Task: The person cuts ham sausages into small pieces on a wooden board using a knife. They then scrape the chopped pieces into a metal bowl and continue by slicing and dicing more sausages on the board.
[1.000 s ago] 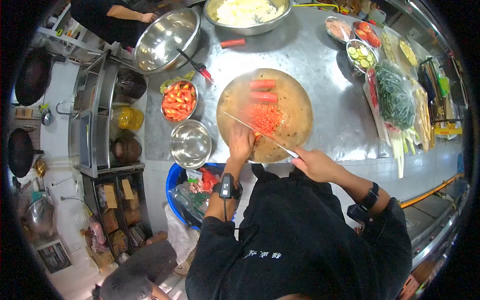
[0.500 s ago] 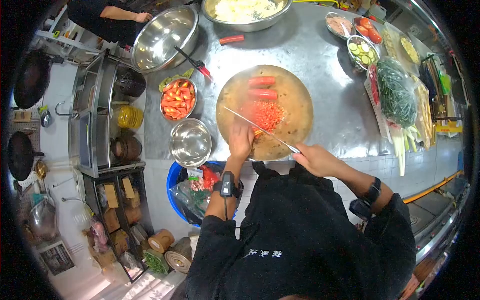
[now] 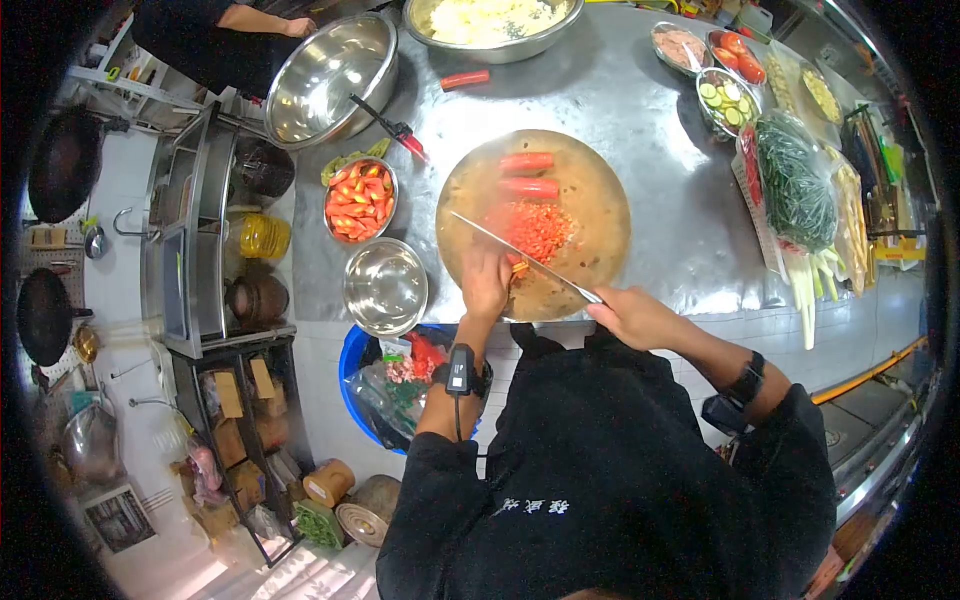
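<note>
My right hand is wrapped round the handle of a kitchen knife, whose blade, seen nearly edge-on, slants up and left across the round wooden chopping board. With bent fingers, my left hand presses orange-red strips to the board, close beside the blade. Most of the strips are hidden under the fingers. On the blade's far side lies a heap of red-orange diced bits. Above the heap rest two red sausage-like lengths.
Left of the board stand an empty steel bowl and a bowl of red wedges. A large steel basin, a red-and-black tool and another red length lie farther back. Bagged greens are at right. A co-worker's arm shows top left.
The view has shifted slightly. My left hand sits a little farther back from the blade, showing more of the strip ends. The knife keeps about the same place on the board.
</note>
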Demonstrator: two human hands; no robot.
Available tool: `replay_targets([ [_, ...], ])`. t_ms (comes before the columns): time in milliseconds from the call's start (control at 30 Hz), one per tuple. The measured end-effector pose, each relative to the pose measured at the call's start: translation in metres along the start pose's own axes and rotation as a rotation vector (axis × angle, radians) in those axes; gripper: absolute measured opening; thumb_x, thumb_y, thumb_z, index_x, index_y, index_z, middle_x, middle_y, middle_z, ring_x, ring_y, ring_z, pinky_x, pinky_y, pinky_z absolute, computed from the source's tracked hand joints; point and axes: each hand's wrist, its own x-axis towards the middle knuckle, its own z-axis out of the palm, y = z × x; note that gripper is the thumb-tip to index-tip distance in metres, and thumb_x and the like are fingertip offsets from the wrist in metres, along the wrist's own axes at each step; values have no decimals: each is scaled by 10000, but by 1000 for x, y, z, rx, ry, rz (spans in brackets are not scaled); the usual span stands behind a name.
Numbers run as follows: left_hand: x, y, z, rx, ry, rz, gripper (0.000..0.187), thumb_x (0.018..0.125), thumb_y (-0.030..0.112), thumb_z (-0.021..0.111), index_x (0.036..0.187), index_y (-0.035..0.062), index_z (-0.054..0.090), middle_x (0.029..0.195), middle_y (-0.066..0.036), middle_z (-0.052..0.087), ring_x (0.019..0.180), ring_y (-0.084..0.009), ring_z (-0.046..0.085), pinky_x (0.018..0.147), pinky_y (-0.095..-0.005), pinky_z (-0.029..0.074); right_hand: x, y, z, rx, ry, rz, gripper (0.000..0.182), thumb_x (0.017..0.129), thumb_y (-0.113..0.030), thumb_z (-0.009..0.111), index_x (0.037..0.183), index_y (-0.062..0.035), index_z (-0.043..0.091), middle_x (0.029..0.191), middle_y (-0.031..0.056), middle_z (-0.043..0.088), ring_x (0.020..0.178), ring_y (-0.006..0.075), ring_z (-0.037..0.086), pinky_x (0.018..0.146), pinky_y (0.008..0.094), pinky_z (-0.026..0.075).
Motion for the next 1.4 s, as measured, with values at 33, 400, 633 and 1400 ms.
replay_targets([
  [33,0,0,1,-6,5,-7,156,816,36,651,954,14,580,1022,-198,584,986,-393,533,864,-477,435,16,22,18,14,25,-30,383,1000,-301,470,1248,-16,531,1036,284,640,945,470,611,810,526,477],
  [400,2,-5,2,51,265,-151,138,864,88,620,963,9,564,1060,-212,543,1016,-384,492,872,-481,411,21,25,19,61,76,-37,340,992,-317,495,1088,-3,587,911,264,640,887,456,616,774,506,481],
  [633,7,-22,0,-46,74,-155,135,877,94,568,975,8,600,1029,-204,576,941,-385,545,850,-445,419,4,6,8,-3,105,-108,343,986,-289,508,1179,-11,568,1033,260,629,959,454,605,818,498,479],
  [1400,-7,-2,-2,-1,80,31,129,802,23,644,925,12,605,993,-181,599,954,-387,554,858,-463,448,1,2,-1,-39,55,-77,348,998,-308,482,1149,-4,560,960,265,655,903,466,621,780,526,482],
])
